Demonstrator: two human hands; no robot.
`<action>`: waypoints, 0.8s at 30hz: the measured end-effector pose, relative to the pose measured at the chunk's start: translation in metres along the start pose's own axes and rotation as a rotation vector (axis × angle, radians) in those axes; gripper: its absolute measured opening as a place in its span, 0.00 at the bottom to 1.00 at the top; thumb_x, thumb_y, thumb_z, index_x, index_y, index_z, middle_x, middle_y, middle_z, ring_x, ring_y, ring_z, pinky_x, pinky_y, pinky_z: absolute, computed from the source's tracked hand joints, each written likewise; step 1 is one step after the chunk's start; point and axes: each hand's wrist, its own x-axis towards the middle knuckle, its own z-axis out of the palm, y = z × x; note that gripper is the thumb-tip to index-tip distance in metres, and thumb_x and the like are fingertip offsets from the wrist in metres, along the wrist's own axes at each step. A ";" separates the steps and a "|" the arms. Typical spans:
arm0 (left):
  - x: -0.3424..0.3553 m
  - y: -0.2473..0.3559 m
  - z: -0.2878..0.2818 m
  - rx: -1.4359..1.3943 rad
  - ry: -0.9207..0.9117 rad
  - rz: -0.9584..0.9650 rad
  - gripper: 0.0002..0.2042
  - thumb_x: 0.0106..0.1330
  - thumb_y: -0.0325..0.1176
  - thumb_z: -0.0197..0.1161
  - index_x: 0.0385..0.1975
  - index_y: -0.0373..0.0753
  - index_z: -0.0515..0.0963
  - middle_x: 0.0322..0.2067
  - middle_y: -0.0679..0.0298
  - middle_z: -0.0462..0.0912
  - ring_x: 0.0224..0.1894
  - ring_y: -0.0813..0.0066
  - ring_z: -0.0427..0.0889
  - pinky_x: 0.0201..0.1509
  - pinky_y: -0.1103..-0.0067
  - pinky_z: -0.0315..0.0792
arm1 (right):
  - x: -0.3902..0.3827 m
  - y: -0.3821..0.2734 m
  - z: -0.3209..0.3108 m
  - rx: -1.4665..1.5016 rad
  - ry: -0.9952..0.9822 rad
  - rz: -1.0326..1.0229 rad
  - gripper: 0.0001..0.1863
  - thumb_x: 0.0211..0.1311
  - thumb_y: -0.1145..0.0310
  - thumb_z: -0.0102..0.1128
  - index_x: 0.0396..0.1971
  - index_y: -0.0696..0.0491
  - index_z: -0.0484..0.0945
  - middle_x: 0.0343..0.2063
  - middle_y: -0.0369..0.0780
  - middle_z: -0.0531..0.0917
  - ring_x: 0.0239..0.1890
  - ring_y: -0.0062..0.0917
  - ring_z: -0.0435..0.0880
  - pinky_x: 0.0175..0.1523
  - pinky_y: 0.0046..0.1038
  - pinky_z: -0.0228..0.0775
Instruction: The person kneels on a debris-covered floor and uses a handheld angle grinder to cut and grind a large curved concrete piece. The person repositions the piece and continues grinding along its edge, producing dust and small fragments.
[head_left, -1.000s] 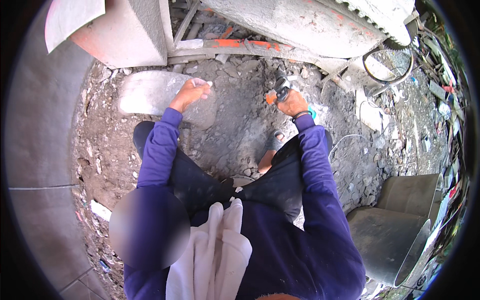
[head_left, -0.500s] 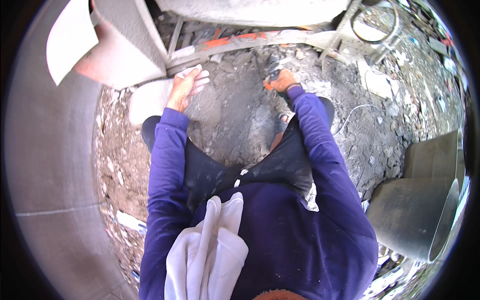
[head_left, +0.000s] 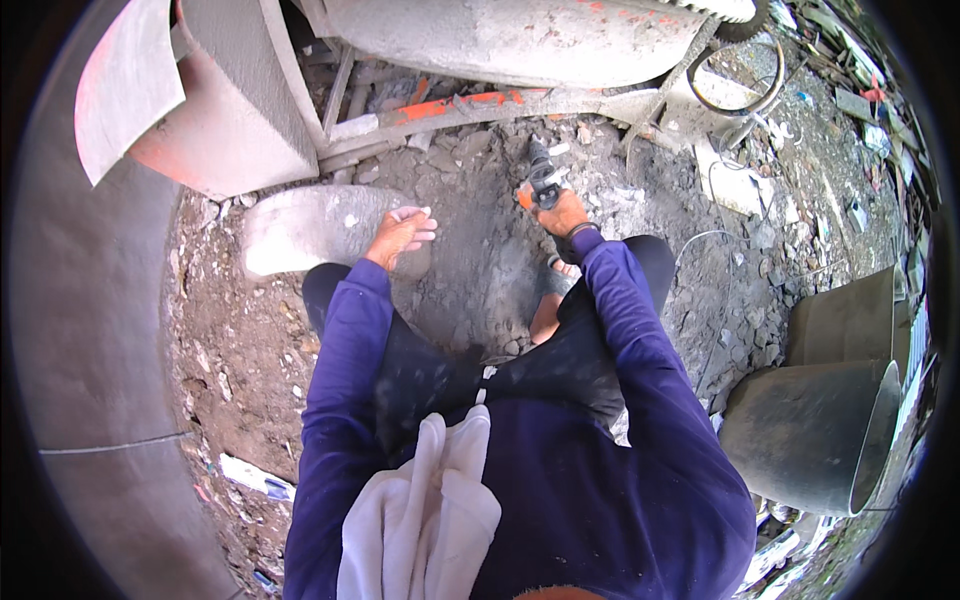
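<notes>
In my right hand (head_left: 564, 213) is a black and orange power drill (head_left: 543, 172), fingers wrapped round its grip. Its front end points away from me, over the grey, crumbly ground. To the left, my left hand (head_left: 402, 236) hovers with nothing visible in it, its dusty fingers loosely bent and slightly apart. It is by the right part of a pale, rounded slab (head_left: 300, 225) that lies on the ground. Beyond both hands runs a cement-caked metal frame bar (head_left: 460, 105) with orange paint showing.
A large dust-covered metal drum (head_left: 520, 45) and a grey chute-like panel (head_left: 230, 110) stand at the far side. A ring-shaped handle (head_left: 770, 98) is at far right. Dark curved pipe-like pieces (head_left: 805, 430) lie at right. A thin cable (head_left: 700, 237) crosses the rubble. Smooth concrete (head_left: 100, 350) borders the left.
Both hands have come nearer to me, the right one with the drill. My left hand's fingers have bent from a straighter pose. The view has tilted, showing more of the drum.
</notes>
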 end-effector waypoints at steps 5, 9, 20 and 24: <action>0.036 -0.069 0.013 0.548 0.149 0.310 0.19 0.71 0.47 0.71 0.44 0.35 0.83 0.40 0.61 0.89 0.38 0.73 0.86 0.48 0.75 0.79 | -0.021 -0.002 0.008 -0.019 -0.034 0.084 0.22 0.56 0.56 0.77 0.43 0.59 0.87 0.38 0.51 0.91 0.44 0.42 0.92 0.50 0.39 0.82; 0.017 -0.061 0.042 0.432 0.058 0.254 0.20 0.70 0.47 0.70 0.47 0.35 0.84 0.42 0.55 0.89 0.45 0.63 0.87 0.52 0.69 0.79 | -0.026 0.020 0.042 -0.005 0.013 0.041 0.24 0.54 0.56 0.78 0.42 0.62 0.87 0.38 0.53 0.91 0.45 0.44 0.92 0.51 0.40 0.82; -0.003 -0.028 0.031 0.017 -0.087 0.000 0.33 0.68 0.62 0.68 0.58 0.36 0.79 0.50 0.58 0.88 0.49 0.66 0.87 0.53 0.63 0.77 | -0.040 -0.007 0.006 -0.032 0.145 0.030 0.27 0.54 0.48 0.78 0.34 0.61 0.88 0.29 0.51 0.91 0.35 0.43 0.93 0.43 0.41 0.83; 0.020 -0.020 0.057 -0.082 -0.101 0.033 0.42 0.68 0.72 0.60 0.61 0.34 0.77 0.55 0.54 0.86 0.54 0.61 0.86 0.55 0.61 0.77 | -0.077 -0.040 -0.013 0.265 0.141 -0.022 0.19 0.61 0.55 0.77 0.35 0.60 0.89 0.25 0.39 0.89 0.28 0.21 0.86 0.35 0.29 0.77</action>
